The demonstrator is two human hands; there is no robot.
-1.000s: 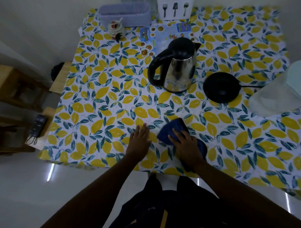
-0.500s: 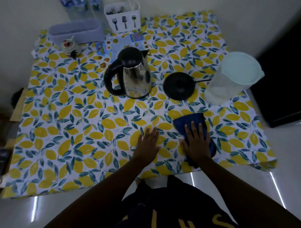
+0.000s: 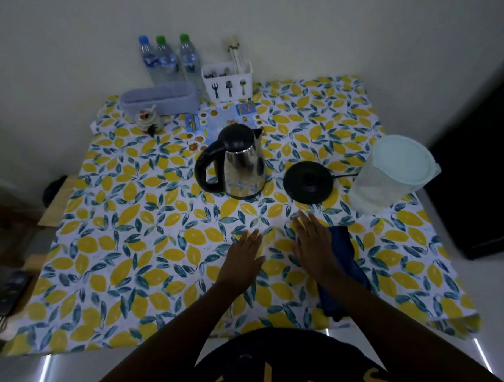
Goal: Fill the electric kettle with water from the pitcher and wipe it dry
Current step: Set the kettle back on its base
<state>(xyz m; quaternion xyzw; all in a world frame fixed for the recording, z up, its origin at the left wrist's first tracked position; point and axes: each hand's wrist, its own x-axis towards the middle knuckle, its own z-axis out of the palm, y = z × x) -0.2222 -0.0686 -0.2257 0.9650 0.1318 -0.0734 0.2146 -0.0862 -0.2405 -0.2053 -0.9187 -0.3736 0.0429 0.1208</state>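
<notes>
A steel electric kettle with a black lid and handle stands mid-table, off its round black base, which lies just to its right. The translucent pitcher with a pale lid stands at the right. A dark blue cloth lies near the front edge. My left hand rests flat on the tablecloth, fingers apart and empty. My right hand hovers open just left of the cloth, covering its left edge and gripping nothing.
The table wears a lemon-print cloth. At the back stand three water bottles, a white cutlery holder, a lilac box, a small jar and a leaflet. Wooden furniture stands left; something dark stands right.
My right hand has slid left off the blue cloth, which stays on the table. The camera has tilted up, showing the bottles and wall. My left hand stays flat.
</notes>
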